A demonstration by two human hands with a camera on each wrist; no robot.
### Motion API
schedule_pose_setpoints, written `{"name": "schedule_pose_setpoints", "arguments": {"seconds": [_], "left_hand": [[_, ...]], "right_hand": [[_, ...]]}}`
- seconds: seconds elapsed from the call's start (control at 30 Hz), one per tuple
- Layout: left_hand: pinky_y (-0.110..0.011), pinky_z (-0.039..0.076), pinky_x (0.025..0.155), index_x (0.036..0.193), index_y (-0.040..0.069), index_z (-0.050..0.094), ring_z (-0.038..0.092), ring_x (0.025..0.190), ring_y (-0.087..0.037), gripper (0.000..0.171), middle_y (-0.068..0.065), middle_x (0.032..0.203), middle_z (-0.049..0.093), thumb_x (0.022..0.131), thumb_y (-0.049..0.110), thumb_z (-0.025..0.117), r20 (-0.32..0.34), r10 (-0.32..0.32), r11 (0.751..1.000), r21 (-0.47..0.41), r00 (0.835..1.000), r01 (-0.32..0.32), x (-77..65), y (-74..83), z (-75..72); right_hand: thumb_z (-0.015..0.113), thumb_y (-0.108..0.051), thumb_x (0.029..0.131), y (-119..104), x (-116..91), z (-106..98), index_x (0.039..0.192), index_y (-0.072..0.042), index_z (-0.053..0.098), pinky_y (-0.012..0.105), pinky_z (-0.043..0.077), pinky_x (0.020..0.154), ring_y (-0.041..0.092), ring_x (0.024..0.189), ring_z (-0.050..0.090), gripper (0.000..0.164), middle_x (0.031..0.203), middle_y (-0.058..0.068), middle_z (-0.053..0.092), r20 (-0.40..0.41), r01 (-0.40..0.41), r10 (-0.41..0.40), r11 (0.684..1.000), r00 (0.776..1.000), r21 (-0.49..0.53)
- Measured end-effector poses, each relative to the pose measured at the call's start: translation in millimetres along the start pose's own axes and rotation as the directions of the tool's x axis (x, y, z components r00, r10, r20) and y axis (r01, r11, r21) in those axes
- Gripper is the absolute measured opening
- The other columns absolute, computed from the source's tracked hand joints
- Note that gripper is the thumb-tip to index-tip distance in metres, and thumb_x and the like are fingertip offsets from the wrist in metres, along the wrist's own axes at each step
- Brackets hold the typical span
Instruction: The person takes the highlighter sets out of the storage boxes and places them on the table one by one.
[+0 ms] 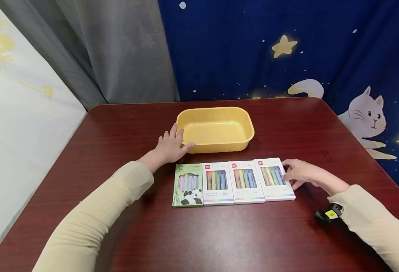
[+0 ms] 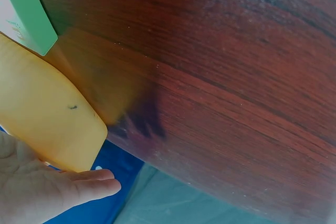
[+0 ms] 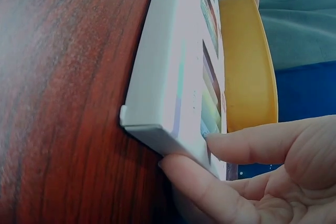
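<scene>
Dark reddish wood-grain table (image 1: 124,124) with rounded corners, pretty glossy. Right behind the table hangs a navy cloth backdrop (image 1: 240,45) printed with yellow stars, a crescent moon and a white cartoon cat. Left of that backdrop is a grey sheer curtain (image 1: 117,49), and left of the table a white panel (image 1: 19,102) with faint yellow marks. Light's soft and even.

I sit in a homely room: behind my wooden worktop (image 1: 124,124) hang a grey curtain (image 1: 117,49) and a starry cat-print cloth (image 1: 287,49).
</scene>
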State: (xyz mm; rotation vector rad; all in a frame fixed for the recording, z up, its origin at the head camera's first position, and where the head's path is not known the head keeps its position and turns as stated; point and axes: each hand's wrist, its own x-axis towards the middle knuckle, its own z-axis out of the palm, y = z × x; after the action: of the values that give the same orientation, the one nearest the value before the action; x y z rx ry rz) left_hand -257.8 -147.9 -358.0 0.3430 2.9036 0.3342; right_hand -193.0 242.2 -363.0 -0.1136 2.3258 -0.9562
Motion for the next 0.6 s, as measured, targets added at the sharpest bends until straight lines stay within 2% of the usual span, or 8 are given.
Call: {"name": "schedule_pose_setpoints", "arguments": {"seconds": [0.33, 0.47, 0.6], "left_hand": [[-0.058, 0.014, 0.106, 0.147, 0.004, 0.004, 0.011, 0.135, -0.047, 0.088, -0.018, 0.152, -0.007, 0.089, 0.062, 0.035, 0.010, 0.012, 0.996, -0.090, 1.000, -0.011, -1.7, -4.2, -5.0], [-0.058, 0.012, 0.107, 0.147, 0.005, 0.002, 0.009, 0.135, -0.047, 0.087, -0.019, 0.152, -0.002, 0.090, 0.059, 0.038, -0.037, 0.040, 0.992, -0.118, 0.999, -0.044, -4.1, -10.9, -14.1], [-0.058, 0.011, 0.107, 0.147, 0.004, 0.004, 0.007, 0.136, -0.045, 0.086, -0.020, 0.152, 0.002, 0.090, 0.057, 0.040, -0.100, 0.053, 0.990, -0.122, 0.994, -0.065, -8.3, -22.5, -25.4]], "right_hand": [[0.057, -0.008, 0.086, -1, 1, -3, 0.131, 0.017, 0.024, 0.034, 0.054, 0.058, 0.016, 0.067, 0.057, 0.061, 0.087, 0.016, 0.055, 0.011, -0.011, 0.011, 0.999, 1.000, 0.044], [0.054, -0.014, 0.089, -3, 1, -10, 0.133, 0.018, 0.022, 0.035, 0.054, 0.060, 0.018, 0.074, 0.058, 0.062, 0.095, 0.021, 0.055, -0.012, 0.014, -0.013, 0.999, 1.000, 0.048], [0.051, -0.016, 0.092, -8, -3, -26, 0.133, 0.016, 0.023, 0.035, 0.054, 0.063, 0.021, 0.079, 0.059, 0.059, 0.100, 0.026, 0.055, -0.081, 0.070, -0.066, 0.997, 0.995, 0.045]]}}
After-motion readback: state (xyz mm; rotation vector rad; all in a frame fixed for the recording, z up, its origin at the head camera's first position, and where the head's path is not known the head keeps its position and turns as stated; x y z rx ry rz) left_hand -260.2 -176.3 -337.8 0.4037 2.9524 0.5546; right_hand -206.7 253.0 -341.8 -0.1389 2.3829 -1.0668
